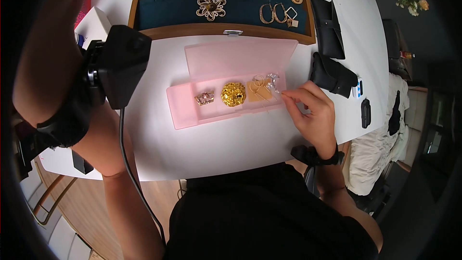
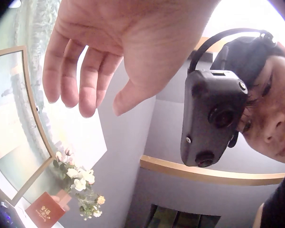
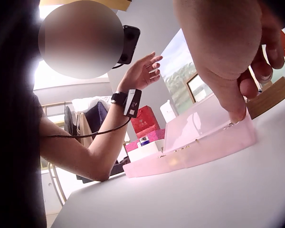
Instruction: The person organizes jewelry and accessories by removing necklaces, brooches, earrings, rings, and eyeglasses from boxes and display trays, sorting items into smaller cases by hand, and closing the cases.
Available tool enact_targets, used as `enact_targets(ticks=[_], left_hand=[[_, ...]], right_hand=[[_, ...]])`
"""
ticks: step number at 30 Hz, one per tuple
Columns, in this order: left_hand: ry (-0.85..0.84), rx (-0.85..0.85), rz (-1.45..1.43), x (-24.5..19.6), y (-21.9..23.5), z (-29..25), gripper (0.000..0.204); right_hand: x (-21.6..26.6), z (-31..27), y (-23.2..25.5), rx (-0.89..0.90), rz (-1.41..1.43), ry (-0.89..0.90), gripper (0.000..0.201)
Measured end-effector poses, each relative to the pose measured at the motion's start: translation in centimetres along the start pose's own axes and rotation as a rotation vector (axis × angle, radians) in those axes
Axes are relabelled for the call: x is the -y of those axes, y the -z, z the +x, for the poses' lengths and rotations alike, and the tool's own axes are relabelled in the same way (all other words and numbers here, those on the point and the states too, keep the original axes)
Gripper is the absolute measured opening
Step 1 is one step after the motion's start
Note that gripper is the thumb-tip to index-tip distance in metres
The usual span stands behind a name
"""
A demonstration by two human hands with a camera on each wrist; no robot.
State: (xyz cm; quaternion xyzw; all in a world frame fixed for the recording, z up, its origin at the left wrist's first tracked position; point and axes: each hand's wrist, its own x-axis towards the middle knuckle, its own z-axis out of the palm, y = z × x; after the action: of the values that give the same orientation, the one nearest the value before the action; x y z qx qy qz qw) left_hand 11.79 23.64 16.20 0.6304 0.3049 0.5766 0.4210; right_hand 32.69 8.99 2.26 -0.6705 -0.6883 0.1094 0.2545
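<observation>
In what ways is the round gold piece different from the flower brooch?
The gold piece is compact and crinkled, while the brooch has open, looped petals. The gold piece lies in the pink box; the brooch lies on dark cloth in the wooden case. Both show golden colour.

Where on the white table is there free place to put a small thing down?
Widest: the white table from the pink box to the table's near edge. A smaller patch lies between the box's left end and the left forearm. Crowded: right of the box, with the right hand and black pouches, and the jewelry-filled wooden tray.
</observation>
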Motion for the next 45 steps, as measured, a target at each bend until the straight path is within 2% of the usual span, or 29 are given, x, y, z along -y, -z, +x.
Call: enact_targets(ticks=[4,6,12,15,28,36,38,40,42,44,45], left_hand=[[0.009,-0.021,0.008,0.0,-0.4,0.2,0.019],[0.014,-0.029,0.009,0.0,-0.6,0.5,0.019],[0.027,-0.061,0.026,0.2,-0.9,1.0,0.019],[0.031,-0.076,0.022,0.0,-1.8,1.2,0.020],[0.061,-0.150,0.069,-0.3,-3.5,2.0,0.020],[0.057,-0.121,0.107,0.0,-4.3,2.4,0.021],[0.042,-0.106,0.121,2.4,0.0,3.7,0.021],[0.009,-0.094,0.139,3.4,1.8,4.3,0.021],[-0.092,-0.073,0.161,5.3,5.8,6.3,0.021],[-0.100,0.206,0.296,3.6,4.4,5.8,0.019],[-0.081,0.159,0.307,4.0,4.0,5.7,0.027]], right_hand=[[0.5,-0.2,-0.6,-0.017,-0.051,-0.021,0.010],[0.5,-0.5,-1.1,-0.066,-0.098,0.026,0.010],[1.3,-0.2,-0.7,-0.015,-0.204,-0.011,0.008],[1.5,0.0,-0.8,0.017,-0.173,-0.073,0.007],[1.3,0.5,-0.6,0.096,-0.113,-0.125,0.005],[1.4,0.5,1.6,-0.078,0.015,-0.191,0.006],[1.0,0.3,2.0,-0.116,0.036,-0.215,0.008],[0.7,0.1,2.5,-0.127,0.055,-0.280,0.009],[0.7,0.4,3.1,-0.173,0.075,-0.258,0.010],[0.6,1.5,3.8,-0.179,0.026,-0.281,0.010],[0.4,2.1,4.3,-0.201,0.017,-0.277,0.010]])
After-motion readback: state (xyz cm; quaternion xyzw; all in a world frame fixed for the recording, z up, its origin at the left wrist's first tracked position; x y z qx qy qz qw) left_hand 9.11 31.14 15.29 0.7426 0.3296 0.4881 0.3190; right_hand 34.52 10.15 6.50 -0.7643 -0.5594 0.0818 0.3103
